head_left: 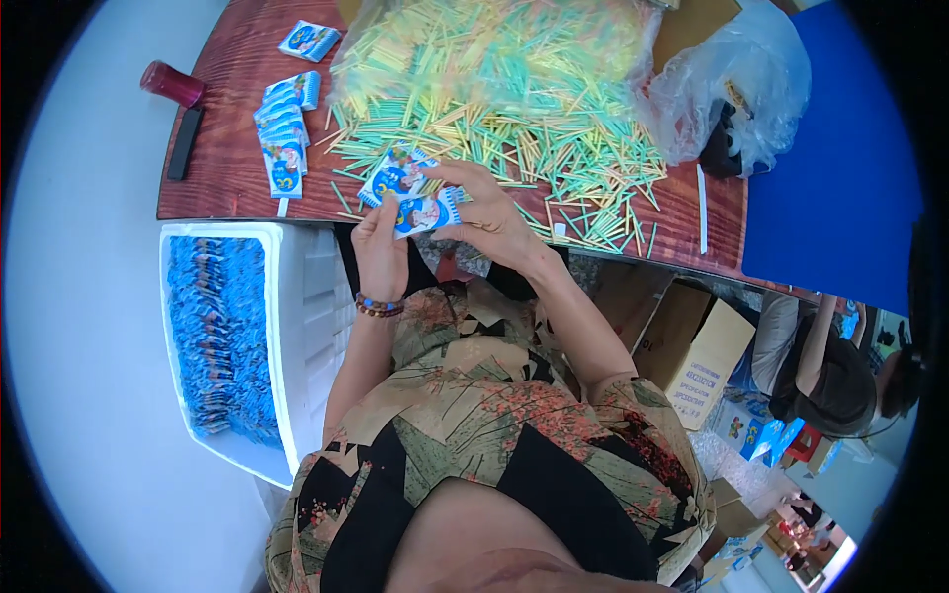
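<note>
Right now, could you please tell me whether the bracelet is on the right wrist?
No, the bracelet is around the left wrist, while the right wrist is bare.

Left hand [381, 247] pinches; right hand [494, 222] seems loosely curled.

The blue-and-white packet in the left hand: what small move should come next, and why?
Probably lay the packet with the row of packets to its left. The left hand already pinches one end, the right hand is at the other, and similar packets lie overlapping there on the table. I can't tell whether it is sealed.
</note>
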Available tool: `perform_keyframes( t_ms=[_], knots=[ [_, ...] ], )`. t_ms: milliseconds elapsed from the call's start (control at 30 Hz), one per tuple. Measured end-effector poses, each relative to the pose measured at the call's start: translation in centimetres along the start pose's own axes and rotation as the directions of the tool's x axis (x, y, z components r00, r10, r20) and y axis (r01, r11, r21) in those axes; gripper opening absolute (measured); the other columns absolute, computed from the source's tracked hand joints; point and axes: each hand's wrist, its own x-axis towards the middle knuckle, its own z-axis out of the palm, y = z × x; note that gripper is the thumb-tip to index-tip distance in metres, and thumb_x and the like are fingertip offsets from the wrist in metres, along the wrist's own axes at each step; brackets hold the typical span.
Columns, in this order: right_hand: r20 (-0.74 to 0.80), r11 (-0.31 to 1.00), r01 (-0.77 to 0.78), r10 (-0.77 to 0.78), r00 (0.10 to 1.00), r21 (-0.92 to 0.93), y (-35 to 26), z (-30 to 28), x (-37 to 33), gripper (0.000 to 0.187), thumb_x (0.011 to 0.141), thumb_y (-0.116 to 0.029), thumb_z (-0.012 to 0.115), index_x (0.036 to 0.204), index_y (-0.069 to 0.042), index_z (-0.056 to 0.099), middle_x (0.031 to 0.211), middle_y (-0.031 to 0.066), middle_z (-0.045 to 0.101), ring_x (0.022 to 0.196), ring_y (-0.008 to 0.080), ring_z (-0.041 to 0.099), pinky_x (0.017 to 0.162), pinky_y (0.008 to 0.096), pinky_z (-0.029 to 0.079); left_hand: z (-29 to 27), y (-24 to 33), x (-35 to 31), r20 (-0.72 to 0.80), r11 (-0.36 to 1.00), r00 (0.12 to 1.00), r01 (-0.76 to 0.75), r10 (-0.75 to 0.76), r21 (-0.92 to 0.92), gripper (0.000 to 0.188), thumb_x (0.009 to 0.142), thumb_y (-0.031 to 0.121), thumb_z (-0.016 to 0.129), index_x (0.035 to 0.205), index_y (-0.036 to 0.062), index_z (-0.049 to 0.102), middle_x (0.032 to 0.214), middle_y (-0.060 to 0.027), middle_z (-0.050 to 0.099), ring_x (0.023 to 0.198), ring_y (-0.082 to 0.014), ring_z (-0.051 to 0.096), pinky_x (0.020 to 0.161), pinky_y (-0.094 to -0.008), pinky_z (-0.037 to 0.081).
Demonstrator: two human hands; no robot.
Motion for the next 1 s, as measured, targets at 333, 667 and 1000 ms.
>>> perform_keyframes(
  t_ms=[333, 667, 1000],
  knots=[
    [-0.407, 0.655, -0.600, 0.445, 0.798, -0.459, 2.4, -6.1, -0.8, 0.017, 0.077, -0.024, 0.069, 0.083, -0.008, 0.070, 0.095, 0.0085, 0.064, 0.088, 0.0267, 0.060, 0.080, 0.0409, 0.042, 0.2, 0.3, 0.6, -0.101, 0.998, 0.993, -0.062, 0.062, 0.004, 0.019, 0.096, 0.019, 0.056, 0.087, 0.0052, 0.065, 0.082, -0.0008, 0.066, 0.070, -0.0049, 0.058, 0.059, -0.0216, 0.044],
    [-0.419, 0.188, -0.486, 0.306, 0.855, -0.854, 4.8, -4.3, 0.3, 0.028, 0.069, -0.028, 0.072, 0.086, -0.007, 0.064, 0.092, 0.0095, 0.059, 0.085, 0.0280, 0.057, 0.075, 0.0450, 0.038, -1.0, 0.2, 0.6, -0.138, 0.997, 0.989, -0.058, 0.051, -0.048, 0.017, 0.095, 0.019, 0.058, 0.090, 0.0046, 0.065, 0.086, -0.0022, 0.067, 0.071, -0.0060, 0.060, 0.060, -0.0222, 0.045],
    [-0.449, 0.254, -0.481, 0.174, 0.876, -0.839, 2.7, -3.0, 1.2, 0.029, 0.075, -0.033, 0.070, 0.084, -0.007, 0.063, 0.091, 0.0106, 0.060, 0.083, 0.0289, 0.057, 0.077, 0.0463, 0.038, -2.6, -0.2, 1.2, -0.067, 0.994, 0.997, -0.055, 0.049, -0.099, 0.019, 0.096, 0.019, 0.057, 0.099, 0.0025, 0.065, 0.097, -0.0069, 0.069, 0.083, -0.0121, 0.065, 0.072, -0.0278, 0.051]
  ],
)
